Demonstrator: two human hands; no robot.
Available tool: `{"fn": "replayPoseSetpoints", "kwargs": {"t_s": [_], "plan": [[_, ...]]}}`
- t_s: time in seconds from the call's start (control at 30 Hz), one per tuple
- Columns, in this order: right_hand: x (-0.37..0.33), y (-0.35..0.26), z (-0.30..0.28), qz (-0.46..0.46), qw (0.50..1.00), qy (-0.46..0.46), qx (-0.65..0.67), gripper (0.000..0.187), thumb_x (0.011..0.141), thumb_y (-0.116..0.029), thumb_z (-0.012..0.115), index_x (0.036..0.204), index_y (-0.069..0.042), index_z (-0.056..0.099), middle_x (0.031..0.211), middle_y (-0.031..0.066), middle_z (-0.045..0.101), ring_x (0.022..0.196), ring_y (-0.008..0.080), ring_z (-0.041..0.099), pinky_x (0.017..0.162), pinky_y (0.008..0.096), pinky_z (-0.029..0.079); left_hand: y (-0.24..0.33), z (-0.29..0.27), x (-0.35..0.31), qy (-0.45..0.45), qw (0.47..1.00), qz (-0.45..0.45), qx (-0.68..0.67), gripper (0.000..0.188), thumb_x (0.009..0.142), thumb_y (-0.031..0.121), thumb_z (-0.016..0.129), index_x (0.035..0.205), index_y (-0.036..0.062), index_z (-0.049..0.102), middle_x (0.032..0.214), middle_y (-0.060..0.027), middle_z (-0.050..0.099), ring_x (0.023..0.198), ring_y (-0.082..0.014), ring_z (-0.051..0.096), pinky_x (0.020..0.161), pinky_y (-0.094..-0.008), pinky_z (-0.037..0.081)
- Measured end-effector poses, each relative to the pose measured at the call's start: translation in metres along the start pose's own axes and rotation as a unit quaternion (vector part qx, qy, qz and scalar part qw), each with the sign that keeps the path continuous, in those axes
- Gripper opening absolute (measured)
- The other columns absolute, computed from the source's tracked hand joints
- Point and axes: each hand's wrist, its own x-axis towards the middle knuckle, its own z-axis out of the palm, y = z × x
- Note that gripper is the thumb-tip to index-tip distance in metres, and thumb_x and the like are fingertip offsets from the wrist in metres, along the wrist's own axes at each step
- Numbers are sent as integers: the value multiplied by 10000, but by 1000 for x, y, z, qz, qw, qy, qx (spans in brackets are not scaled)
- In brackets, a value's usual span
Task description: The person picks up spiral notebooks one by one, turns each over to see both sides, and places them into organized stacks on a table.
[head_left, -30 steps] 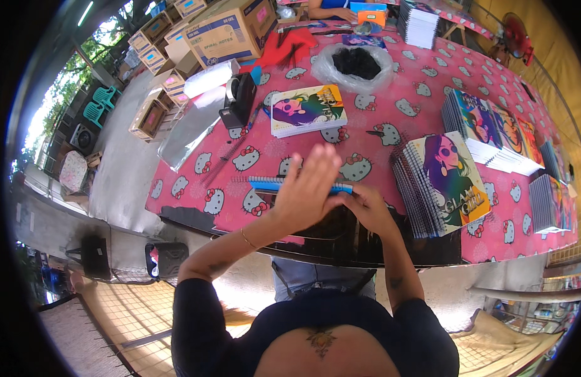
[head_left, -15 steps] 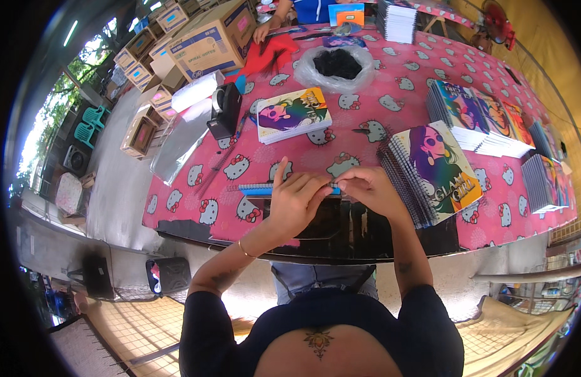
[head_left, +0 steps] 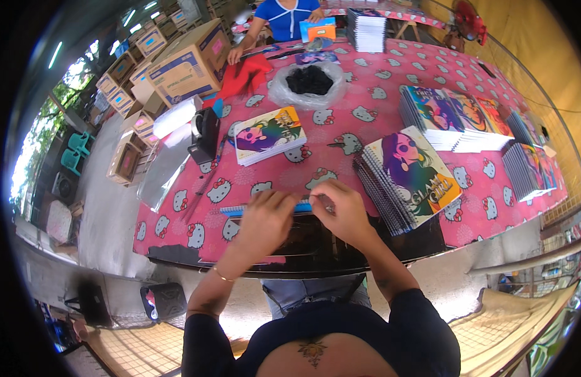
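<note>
A thin spiral-bound notebook (head_left: 232, 210) with a blue edge lies along the table's near side, its coil facing away from me. My left hand (head_left: 265, 221) is over its middle, fingers bent and smeared by motion, so their grip does not show. At the notebook's right end, my right hand (head_left: 341, 212) has thumb and forefinger pinched together near the coil. Whatever sits between those fingertips is too small to make out. Just right of that hand leans a stack of spiral notebooks (head_left: 415, 179) with an illustrated cover.
Beyond my hands lies a smaller notebook pile (head_left: 270, 135), beside a black box-shaped device (head_left: 204, 135). A clear plastic bag (head_left: 279, 91) holds something black. More notebook stacks (head_left: 432, 113) stand right. Cartons (head_left: 187, 66) rise at the left; a co-worker (head_left: 289, 22) stands across the pink-covered table.
The view has shifted. My left hand has turned and its raised forefinger has come down; my right hand has lifted slightly from the notebook's end, still pinched.
</note>
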Motion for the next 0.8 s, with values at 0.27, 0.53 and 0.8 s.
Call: {"fn": "replayPoseSetpoints", "kwargs": {"t_s": [0.27,0.53,0.8], "plan": [[-56,-43,-144,-78,950,141,-268,692,776,-111,819,1409,-91,539,1530,237,437,1426,413,413,1134,528,377,56,-75,99,201,815,-62,-539,247,965,33,644,1186,33,535,1100,-95,648,950,-165,668,735,-327,544],[-65,-16,-153,-10,920,341,192,345,1017,-91,612,1323,63,575,1272,174,631,1170,226,596,1036,366,463,83,19,236,163,868,149,-445,720,953,392,703,1537,81,420,1227,-185,550,1141,-299,573,926,-396,495],[-86,11,-142,10,879,217,-424,744,934,-355,691,1520,7,411,1568,195,438,1487,380,358,1212,511,204,60,121,216,160,985,54,-43,629,912,479,700,1407,107,591,1362,-198,542,1109,-361,606,946,-403,494]]}}
